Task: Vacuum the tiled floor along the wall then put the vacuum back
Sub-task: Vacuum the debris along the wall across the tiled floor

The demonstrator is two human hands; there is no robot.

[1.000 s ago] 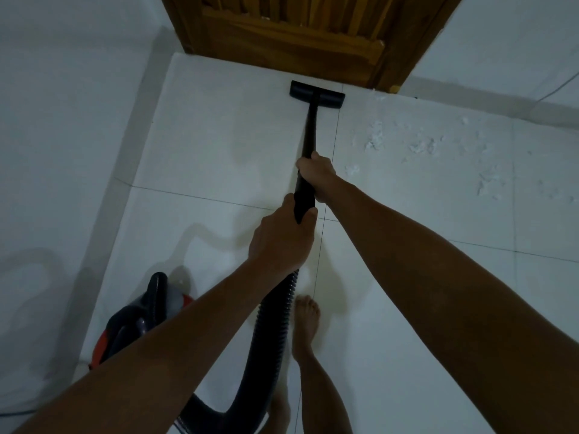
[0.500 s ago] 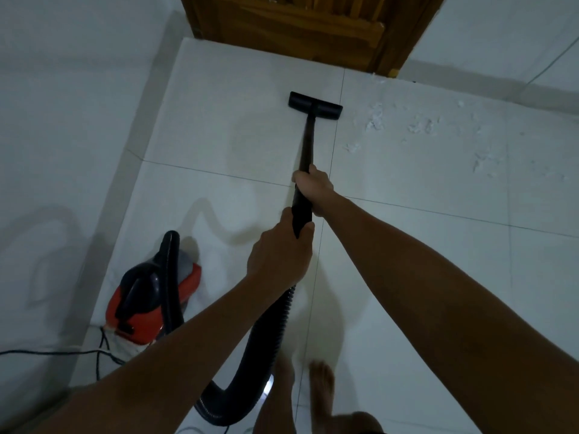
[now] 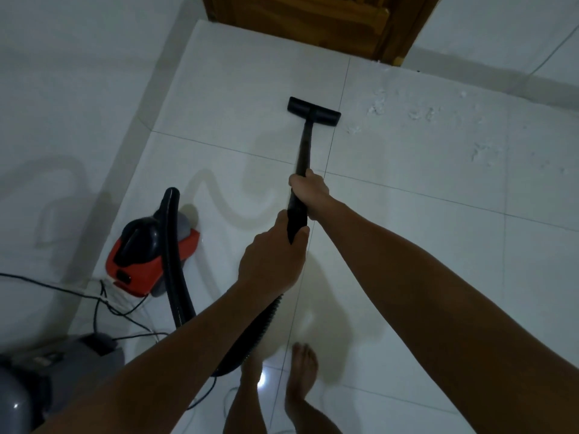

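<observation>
Both hands grip the black vacuum wand. My right hand holds it higher up the tube, and my left hand holds the lower end where the ribbed hose joins. The flat black nozzle head rests on the white tiled floor, short of the wooden door. White dust patches lie to the right of the nozzle, along the far wall. The red and black vacuum body sits on the floor at the left, by the side wall.
A wooden door closes the far end. A white wall runs down the left side. Black cords trail from the vacuum body to a grey object at the bottom left. My bare feet stand on the tiles.
The nozzle has been drawn back from the door toward me. I have stepped backward, so the vacuum body, its cords and a grey object have come into view at the left.
</observation>
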